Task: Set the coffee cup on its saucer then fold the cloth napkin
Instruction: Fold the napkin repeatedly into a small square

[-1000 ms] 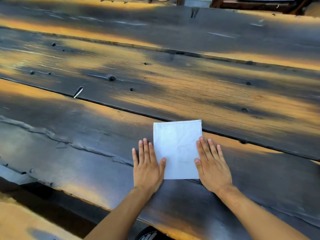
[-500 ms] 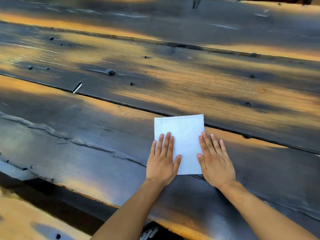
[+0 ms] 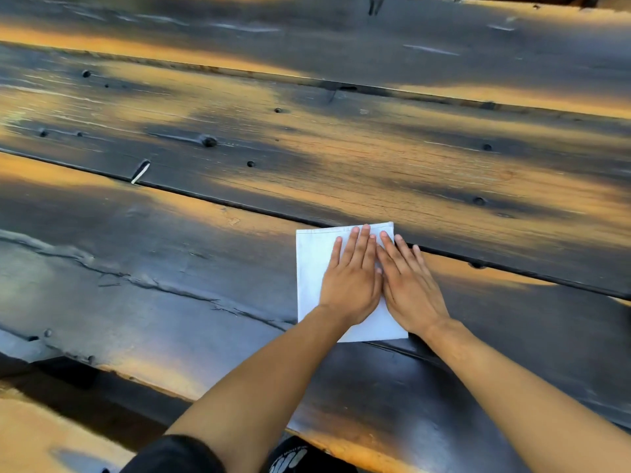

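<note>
A white cloth napkin (image 3: 310, 268), folded into a small square, lies flat on the dark plank table (image 3: 205, 268) near its front edge. My left hand (image 3: 351, 281) rests palm down on the middle of the napkin, fingers straight and together. My right hand (image 3: 408, 285) lies palm down beside it on the napkin's right part, its fingers spilling over the right edge. The two hands touch side by side. No coffee cup or saucer is in view.
The table is made of wide, dark, weathered planks with gaps (image 3: 239, 206), knots and nail holes. Its front edge (image 3: 153, 380) runs along the bottom left, with a lighter wooden bench (image 3: 41, 435) below it.
Both hands have slid inward and forward from the napkin's sides onto its top, ending pressed next to each other. The napkin has stayed in place.
</note>
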The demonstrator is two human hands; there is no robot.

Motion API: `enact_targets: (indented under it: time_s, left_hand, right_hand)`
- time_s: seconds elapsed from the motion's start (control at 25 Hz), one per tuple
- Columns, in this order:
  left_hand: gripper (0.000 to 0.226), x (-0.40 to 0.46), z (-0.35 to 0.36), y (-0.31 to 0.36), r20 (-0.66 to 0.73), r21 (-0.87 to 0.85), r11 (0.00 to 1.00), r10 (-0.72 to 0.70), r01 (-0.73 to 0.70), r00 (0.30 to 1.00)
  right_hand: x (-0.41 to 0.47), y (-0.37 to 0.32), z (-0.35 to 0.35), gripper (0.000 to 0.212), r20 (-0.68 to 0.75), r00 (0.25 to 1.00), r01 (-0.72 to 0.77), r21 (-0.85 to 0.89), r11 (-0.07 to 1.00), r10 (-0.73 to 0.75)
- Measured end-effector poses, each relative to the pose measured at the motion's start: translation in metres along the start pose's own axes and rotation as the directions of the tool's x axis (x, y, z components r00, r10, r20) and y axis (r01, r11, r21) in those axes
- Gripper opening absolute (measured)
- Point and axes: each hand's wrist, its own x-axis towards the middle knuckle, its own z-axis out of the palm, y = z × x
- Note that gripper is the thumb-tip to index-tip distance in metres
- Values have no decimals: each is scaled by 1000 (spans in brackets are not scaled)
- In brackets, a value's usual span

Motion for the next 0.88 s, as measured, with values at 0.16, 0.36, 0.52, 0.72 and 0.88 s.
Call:
enact_targets:
  time_s: [0.16, 0.36, 0.52, 0.72, 0.88]
  left_hand:
    - [67, -2, 11, -21, 37, 61, 996, -74, 71, 997]
    - [78, -24, 1, -75, 19, 70, 980, -186, 184, 982]
    - [82, -35, -13, -98, 38, 109, 969, -227, 222, 973]
    - [80, -24, -7, -70, 41, 55, 994, -99, 97, 994]
    - [81, -26, 2, -72, 84, 59, 990, -136, 132, 987]
  right_hand:
    - [2, 6, 7, 61, 53, 998, -22, -90, 996, 27]
    - [3, 4, 7, 61, 75, 997, -28, -104, 994, 36]
    - [2, -3, 8, 62, 35, 997, -61, -84, 995, 64]
    - [21, -21, 8, 69, 2, 996, -94, -33, 995, 94]
    - [26, -18, 11, 75, 66, 992, -104, -84, 991, 110]
